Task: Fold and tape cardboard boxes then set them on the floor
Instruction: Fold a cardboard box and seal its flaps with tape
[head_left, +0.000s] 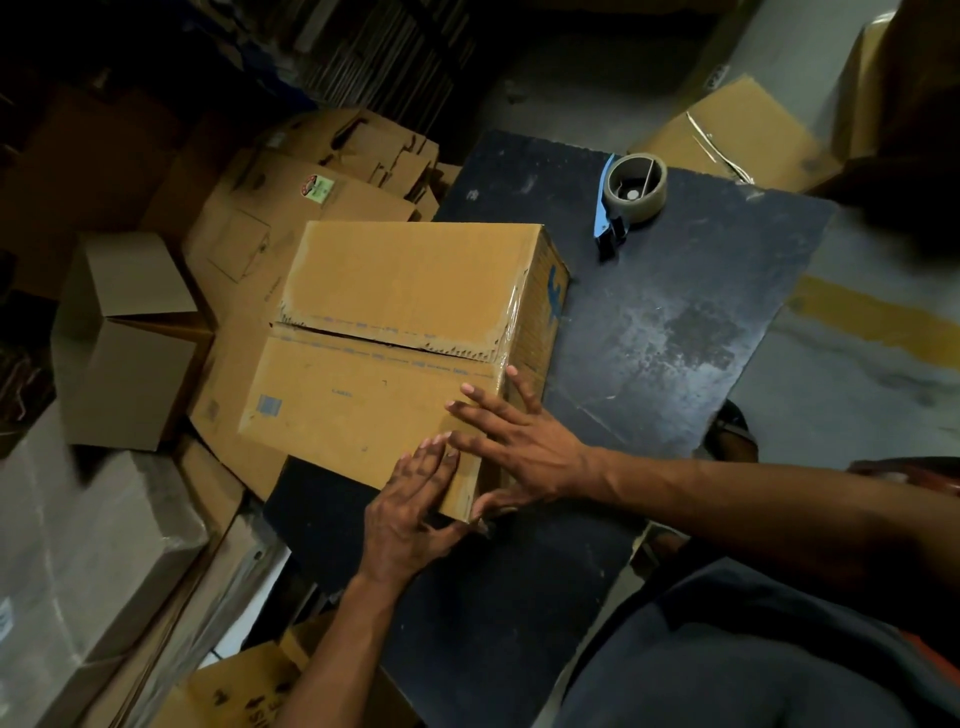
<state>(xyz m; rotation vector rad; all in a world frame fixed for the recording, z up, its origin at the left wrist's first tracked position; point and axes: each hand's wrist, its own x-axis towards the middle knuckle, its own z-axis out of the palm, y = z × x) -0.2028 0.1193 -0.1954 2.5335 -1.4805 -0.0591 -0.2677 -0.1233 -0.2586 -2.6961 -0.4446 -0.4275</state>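
Roughly, going left to right, all placed off the brown corrugated cardboard box (395, 343) w/ folded top flaps:

Left of box: open grey-brown carton (130, 338) on floor, beyond it a heap of flattened brown cartons (291, 176). Not part of this step.

Box itself: sits on left part of dark scuffed table board (649, 322), left side overhanging board edge. Top flaps closed, centre seam running left-right w/ a slight gap; old tape residue along seam, clear tape glinting at right end. Looks not yet sealed along top, tho hard to tell in dim light.

Near corner of box: left hand (410, 514) flat on top, fingers straight & together, thumb hooked down over near side. Just right of it, right hand (514, 441) pressing flat, fingers spread apart, tips reaching toward seam. Neither clamped on anything.

Right & beyond box, well apart on same board: blue-handled tape dispenser w/ clear-brown roll (631, 195), untouched.

Handling, as judgement: prob empty, so light; walls stiff but flaps springy, liable to pop open unless held down. Surface dry, not slippery. Best held by palms on two opposite sides, or under bottom edges, never by flaps; overhang means could tip left if pushed.
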